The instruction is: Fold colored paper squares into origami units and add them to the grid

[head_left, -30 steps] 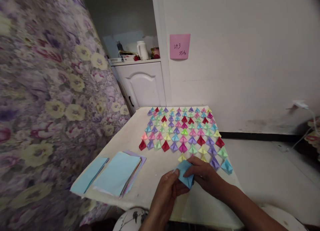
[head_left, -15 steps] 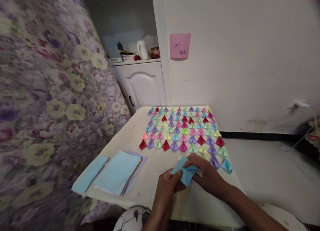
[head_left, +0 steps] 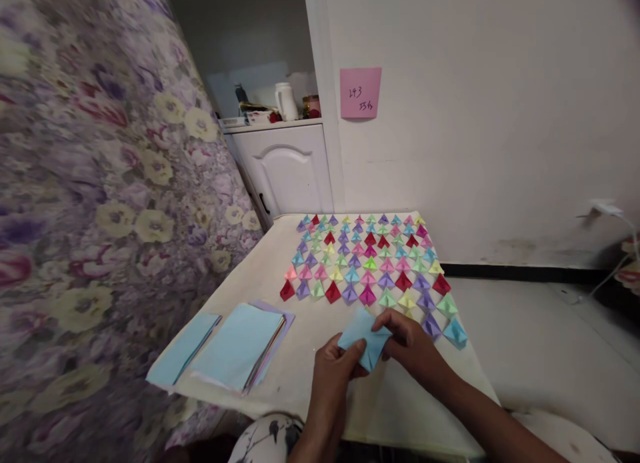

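Both of my hands pinch a partly folded light blue paper (head_left: 361, 339) just above the near part of the cream table (head_left: 260, 276). My left hand (head_left: 334, 369) grips its lower left side with closed fingers. My right hand (head_left: 409, 346) holds its right side, fingers curled over the top edge. Beyond the hands, several rows of small folded paper shapes (head_left: 367, 263) in red, purple, green, yellow, pink and blue lie in a grid on the table.
A stack of light blue sheets (head_left: 239, 346) and a narrower blue sheet (head_left: 183, 349) lie at the table's near left. A flowered cloth (head_left: 90, 203) fills the left side. A white cabinet (head_left: 285, 169) stands behind, and a pink note (head_left: 360, 93) sticks on the wall.
The blue paper has shifted slightly up and left between my hands and opened a little flatter. The camera view has drifted slightly.
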